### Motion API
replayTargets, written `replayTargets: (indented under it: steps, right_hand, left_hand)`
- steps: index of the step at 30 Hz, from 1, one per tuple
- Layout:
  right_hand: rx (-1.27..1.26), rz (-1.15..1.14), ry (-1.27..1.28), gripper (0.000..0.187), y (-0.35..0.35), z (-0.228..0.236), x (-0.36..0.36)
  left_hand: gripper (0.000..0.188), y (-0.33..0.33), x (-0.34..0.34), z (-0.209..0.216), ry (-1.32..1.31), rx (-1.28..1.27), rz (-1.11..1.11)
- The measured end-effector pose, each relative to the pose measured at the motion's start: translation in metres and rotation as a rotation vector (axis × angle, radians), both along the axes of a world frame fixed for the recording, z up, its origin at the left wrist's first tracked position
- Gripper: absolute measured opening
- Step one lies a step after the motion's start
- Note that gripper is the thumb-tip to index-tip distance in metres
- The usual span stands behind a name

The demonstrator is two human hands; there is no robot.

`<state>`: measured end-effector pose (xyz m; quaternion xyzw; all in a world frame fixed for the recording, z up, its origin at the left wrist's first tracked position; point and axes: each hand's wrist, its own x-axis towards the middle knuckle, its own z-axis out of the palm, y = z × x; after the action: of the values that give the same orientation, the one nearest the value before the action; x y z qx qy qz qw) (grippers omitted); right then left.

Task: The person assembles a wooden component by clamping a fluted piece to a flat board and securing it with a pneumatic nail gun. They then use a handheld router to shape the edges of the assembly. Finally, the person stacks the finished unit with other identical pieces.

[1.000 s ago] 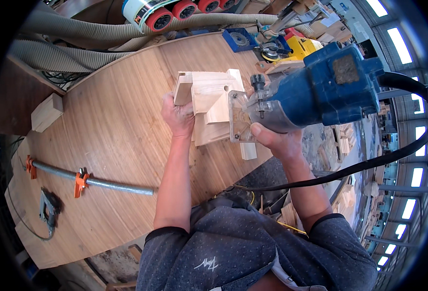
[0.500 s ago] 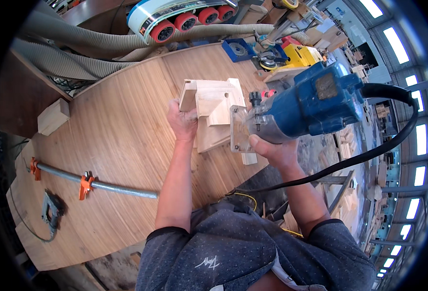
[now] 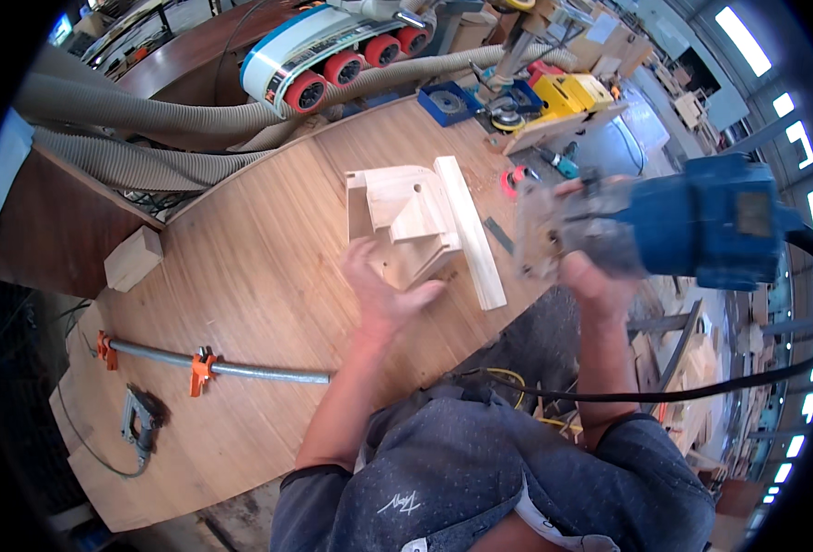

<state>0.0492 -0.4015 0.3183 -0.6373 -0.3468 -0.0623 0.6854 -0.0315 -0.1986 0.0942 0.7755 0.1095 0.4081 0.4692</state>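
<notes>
On the wooden bench [image 3: 250, 285] lies a pale wooden box-like assembly [image 3: 388, 198] with a curved corner, a small round hole and a wedge-shaped block inside. My left hand [image 3: 380, 294] is at its near side, fingers spread and thumb stretched out; whether the fingertips touch the wood is hard to tell. Out to the right, my right hand [image 3: 599, 281] grips a blue trim router [image 3: 701, 221] with a clear base, held sideways in the air and blurred by motion. A pale wooden strip [image 3: 472, 235] lies just right of the assembly.
A pipe clamp with orange jaws [image 3: 202, 370] and an air nailer [image 3: 138, 425] lie at the left. Blue trays [image 3: 448, 103], a yellow tool [image 3: 572, 95] and a red tape roll [image 3: 515, 180] sit at the far right. Ribbed hoses [image 3: 167, 110] cross behind; the router's black cord [image 3: 701, 393] trails rightward.
The router has swung right, away from the wood, in my right hand. My left hand has loosened from the assembly's left side and spread open near its front. The strip beside it now shows fully.
</notes>
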Motion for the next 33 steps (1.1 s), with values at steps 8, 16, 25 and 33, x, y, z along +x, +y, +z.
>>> replayTargets:
  steps: [8, 16, 25, 33]
  right_hand:
    - [0.056, -0.221, -0.003, 0.084, -0.057, -0.011, -0.002]
    - [0.072, -0.318, 0.055, 0.084, -0.094, -0.040, -0.014]
    - [0.057, -0.282, 0.106, 0.086, -0.096, -0.043, -0.003]
    - [0.078, -0.300, 0.108, 0.082, -0.090, -0.044, 0.005]
  left_hand:
    - [0.040, -0.024, 0.031, 0.018, 0.102, -0.320, 0.067]
    - [0.019, 0.048, 0.003, 0.050, 0.059, -0.534, -0.193]
    - [0.024, 0.055, -0.003, 0.064, 0.070, -0.687, -0.216]
    - [0.052, 0.081, 0.002, 0.047, -0.146, -0.896, -0.401]
